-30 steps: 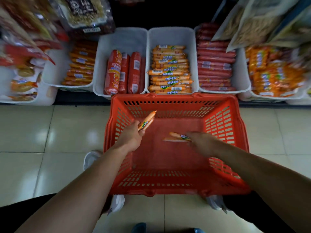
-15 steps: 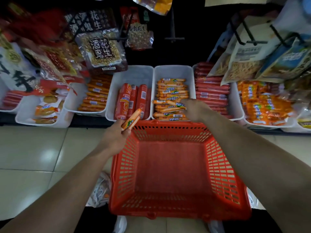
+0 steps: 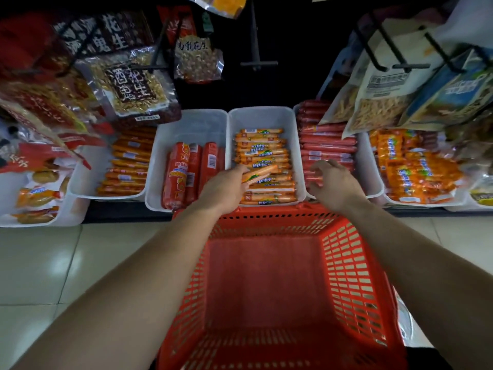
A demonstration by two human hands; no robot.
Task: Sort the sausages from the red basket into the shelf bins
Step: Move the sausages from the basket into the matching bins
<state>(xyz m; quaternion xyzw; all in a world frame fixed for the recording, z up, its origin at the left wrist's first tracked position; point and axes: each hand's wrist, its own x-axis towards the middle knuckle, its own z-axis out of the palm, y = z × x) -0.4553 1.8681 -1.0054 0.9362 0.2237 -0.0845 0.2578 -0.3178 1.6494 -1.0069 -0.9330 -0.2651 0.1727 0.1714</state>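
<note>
Orange-wrapped thin sausages [image 3: 260,173] sit pinched in the fingers [image 3: 241,170] of the left hand [image 3: 222,189], held over the white plastic shelf bin [image 3: 262,117] stacked with matching sausages. Beside it, the right hand [image 3: 334,184] hovers empty, fingers spread, above the neighbouring bin of dark red sausages [image 3: 326,145]. Below both, the red plastic basket [image 3: 354,276] shows a bare floor.

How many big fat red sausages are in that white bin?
3 that I can count, standing side by side in the white bin: left sausage, middle sausage, right sausage. The left hand covers the bin's right corner, so another may hide there.
</note>
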